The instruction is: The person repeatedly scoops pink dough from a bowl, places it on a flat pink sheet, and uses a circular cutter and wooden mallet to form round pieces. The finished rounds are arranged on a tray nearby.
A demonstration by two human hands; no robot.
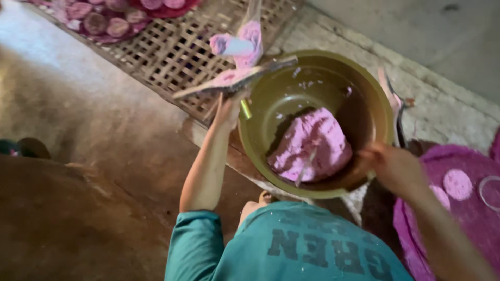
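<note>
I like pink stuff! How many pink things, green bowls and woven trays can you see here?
Pink things: 3, the dough lump in the bowl, the dough on the flat board, the mat at right
Green bowls: 1
Woven trays: 1
Total: 5

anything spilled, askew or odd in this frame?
Nothing is clearly spilled. The pink dough lump sits inside the olive bowl, with small pale flecks stuck on the bowl wall. The left hand holds up a flat board smeared with pink dough, tilted over the rim. The right hand grips the rim.
</note>
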